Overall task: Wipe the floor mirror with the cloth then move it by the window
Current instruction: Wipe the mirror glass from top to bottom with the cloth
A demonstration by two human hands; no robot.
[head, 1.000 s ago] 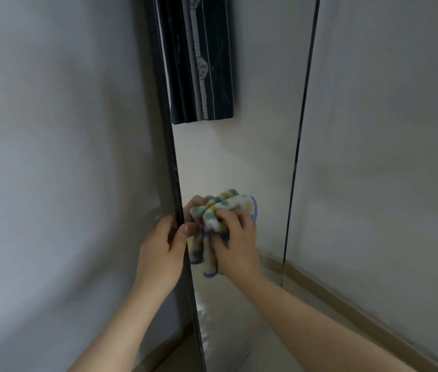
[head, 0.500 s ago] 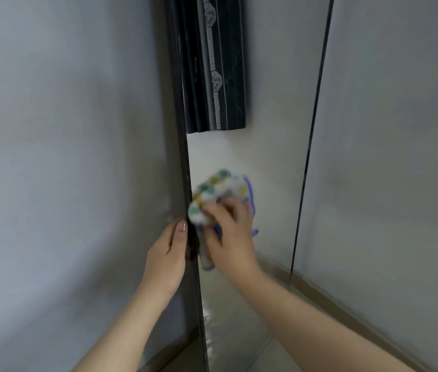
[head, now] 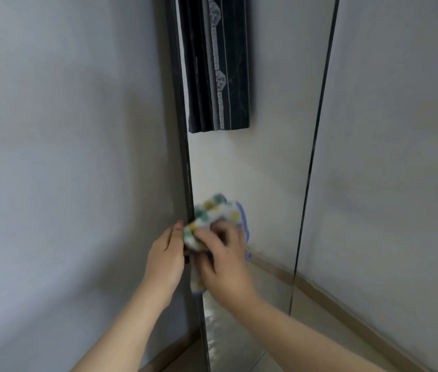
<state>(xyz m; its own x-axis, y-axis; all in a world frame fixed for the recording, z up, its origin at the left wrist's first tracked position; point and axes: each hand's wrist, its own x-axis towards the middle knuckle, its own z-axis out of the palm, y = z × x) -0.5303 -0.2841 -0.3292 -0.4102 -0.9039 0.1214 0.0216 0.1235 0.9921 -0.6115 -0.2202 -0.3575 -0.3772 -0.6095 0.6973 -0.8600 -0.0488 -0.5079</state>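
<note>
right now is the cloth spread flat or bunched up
Bunched up: the cloth is a crumpled wad gripped by the right hand, pressed against the mirror near its left edge.

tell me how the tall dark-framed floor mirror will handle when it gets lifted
Probably rigid but fragile: the tall dark-framed floor mirror is one long glass pane. Tall and narrow, it looks apt to tip, which may be why the left hand holds its edge. Its thin frame offers little grip, so likely awkward.
</note>
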